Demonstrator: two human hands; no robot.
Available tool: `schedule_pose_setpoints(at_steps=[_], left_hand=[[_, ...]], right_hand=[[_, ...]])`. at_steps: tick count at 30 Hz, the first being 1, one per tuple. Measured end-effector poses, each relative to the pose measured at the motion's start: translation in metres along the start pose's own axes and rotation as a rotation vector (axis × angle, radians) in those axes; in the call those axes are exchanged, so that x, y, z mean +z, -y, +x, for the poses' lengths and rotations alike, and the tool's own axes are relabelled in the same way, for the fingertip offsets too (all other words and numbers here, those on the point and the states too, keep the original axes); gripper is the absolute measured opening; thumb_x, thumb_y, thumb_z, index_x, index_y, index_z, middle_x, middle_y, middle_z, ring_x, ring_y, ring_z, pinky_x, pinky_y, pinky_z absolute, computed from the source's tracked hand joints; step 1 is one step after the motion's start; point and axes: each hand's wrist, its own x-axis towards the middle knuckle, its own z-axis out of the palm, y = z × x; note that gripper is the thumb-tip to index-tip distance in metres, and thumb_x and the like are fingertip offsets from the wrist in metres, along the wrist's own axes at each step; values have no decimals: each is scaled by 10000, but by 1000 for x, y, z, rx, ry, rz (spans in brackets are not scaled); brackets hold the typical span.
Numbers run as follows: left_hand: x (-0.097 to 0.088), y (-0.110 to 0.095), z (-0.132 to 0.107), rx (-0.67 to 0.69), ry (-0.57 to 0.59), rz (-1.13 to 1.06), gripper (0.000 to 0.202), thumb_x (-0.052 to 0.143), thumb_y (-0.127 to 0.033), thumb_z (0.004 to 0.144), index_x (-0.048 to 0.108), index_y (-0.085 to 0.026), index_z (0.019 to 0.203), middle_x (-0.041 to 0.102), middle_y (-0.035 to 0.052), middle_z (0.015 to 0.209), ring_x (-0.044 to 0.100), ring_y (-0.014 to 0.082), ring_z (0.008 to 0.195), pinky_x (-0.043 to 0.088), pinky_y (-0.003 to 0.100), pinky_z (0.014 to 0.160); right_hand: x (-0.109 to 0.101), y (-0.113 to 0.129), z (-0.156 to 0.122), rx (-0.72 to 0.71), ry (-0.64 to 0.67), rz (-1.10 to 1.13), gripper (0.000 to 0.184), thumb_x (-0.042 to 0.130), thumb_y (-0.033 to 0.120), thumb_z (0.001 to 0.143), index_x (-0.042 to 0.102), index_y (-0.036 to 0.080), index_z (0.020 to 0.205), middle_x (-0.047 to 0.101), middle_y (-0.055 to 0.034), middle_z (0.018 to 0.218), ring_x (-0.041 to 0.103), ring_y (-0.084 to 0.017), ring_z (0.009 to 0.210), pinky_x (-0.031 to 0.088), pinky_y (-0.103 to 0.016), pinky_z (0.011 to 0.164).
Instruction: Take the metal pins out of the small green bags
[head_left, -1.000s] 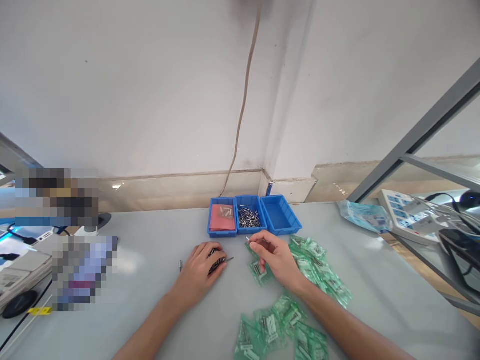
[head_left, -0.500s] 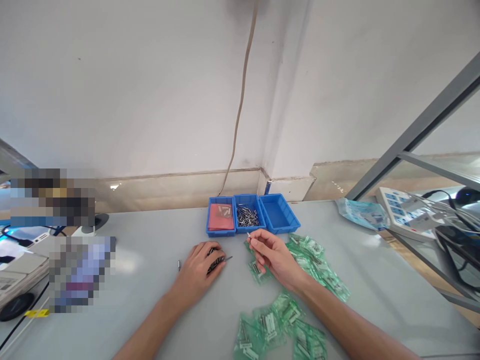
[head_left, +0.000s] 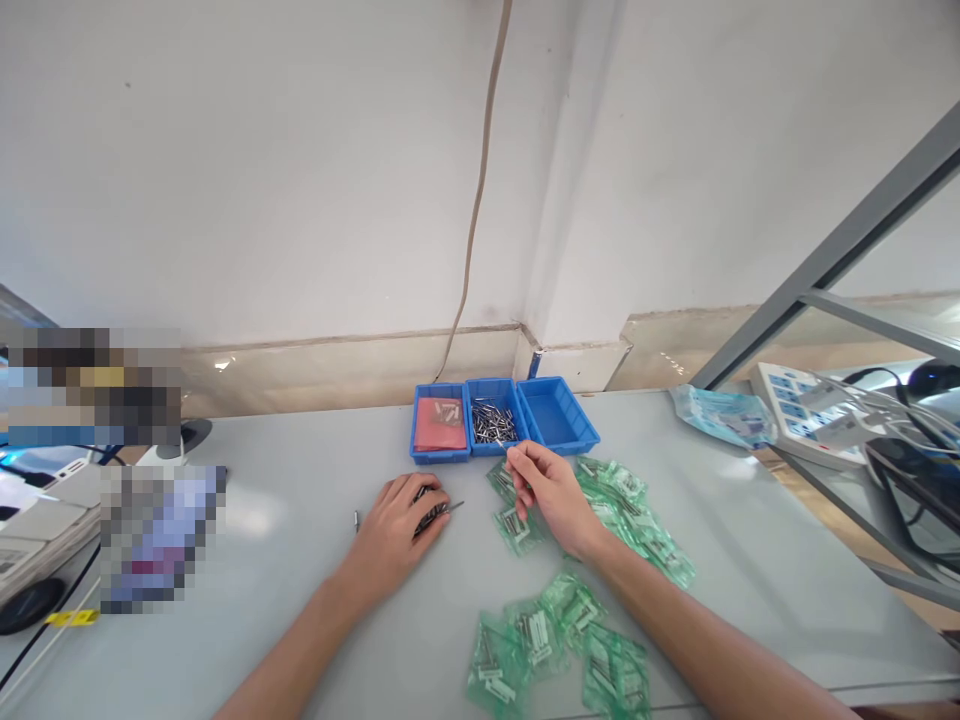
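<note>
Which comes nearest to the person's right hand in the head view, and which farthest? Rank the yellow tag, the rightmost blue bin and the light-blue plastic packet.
From the right hand:
1. Rightmost blue bin, just beyond it.
2. Light-blue plastic packet, off to the right.
3. Yellow tag, at the far left of the view.

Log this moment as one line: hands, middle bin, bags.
left hand: cupped over metal parts | right hand: pinching small part | middle blue bin: metal pieces | green bags: on table
</note>
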Motion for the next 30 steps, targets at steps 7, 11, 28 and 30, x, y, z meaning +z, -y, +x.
schedule_pose_setpoints(at_steps=[7,11,28,30], left_hand=[[0,-1,-1,-39,0,-11,188,555,-301,1049,621,-236,1212,630,82,1249,593,249,1129,497,410,991],[0,-2,-1,-75,-17,2,197,597,-329,1024,610,-222,1189,622,90,1250,589,261,1123,506,418,972],[0,1,-1,-27,0,5,135,565,-296,1047,679,-241,1093,659,70,1206,598,244,1118,472,420,993],[-1,0,-1,-33,1,5,123,574,-284,1041,681,-242,1088,659,66,1209,597,241,1120,468,416,993]], right_hand=[[-1,-2,-3,-198,52,-378,313,598,507,1001,678,247,1157,637,-22,888,558,-149,636,495,-269,533],[-1,-9,-9,-544,247,-865,219,554,332,1051,752,240,1042,688,-78,991,604,-229,922,502,-380,857],[3,-21,-13,-692,406,-1124,261,546,270,1066,767,296,1203,756,-63,1186,578,-274,1101,456,-493,978],[3,-21,-13,-701,386,-1133,250,540,273,1070,775,282,1156,761,-64,1153,583,-270,1062,454,-481,947]])
